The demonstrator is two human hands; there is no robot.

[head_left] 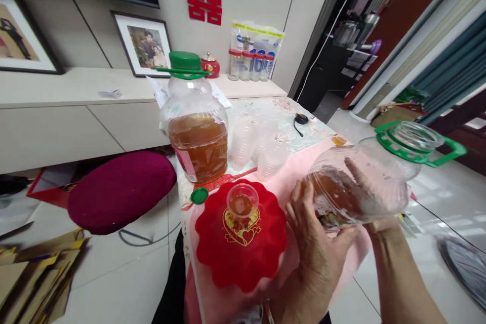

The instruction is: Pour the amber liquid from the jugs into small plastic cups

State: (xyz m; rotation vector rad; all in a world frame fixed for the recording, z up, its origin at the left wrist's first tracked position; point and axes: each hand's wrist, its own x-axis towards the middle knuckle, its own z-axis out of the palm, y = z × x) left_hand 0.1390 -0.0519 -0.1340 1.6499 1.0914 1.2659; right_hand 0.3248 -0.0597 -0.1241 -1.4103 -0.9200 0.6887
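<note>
My left hand (315, 248) grips the base end of a large clear plastic jug (383, 187), fingers and thumb pressed round it. The jug is tilted, its open mouth and green handle ring pointing up and right; brown liquid and foam lie in its lower end. My right hand (379, 225) supports the jug from underneath, its fingers mostly behind the plastic. Left of my hands, a small clear cup (242, 201) with amber liquid stands on a red scalloped tray (216, 263). A second jug (199, 149), capped in green, stands upright with brown liquid. Beside the tray lies a green cap (199, 195).
Stacks of clear plastic cups (245, 142) stand behind the tray. A tape measure (301, 119) lies near the table's far edge. Jars with red lids (246, 67) and picture frames (146, 43) stand on the cabinet. A maroon stool (123, 190) is at left, above flattened cardboard (45, 273).
</note>
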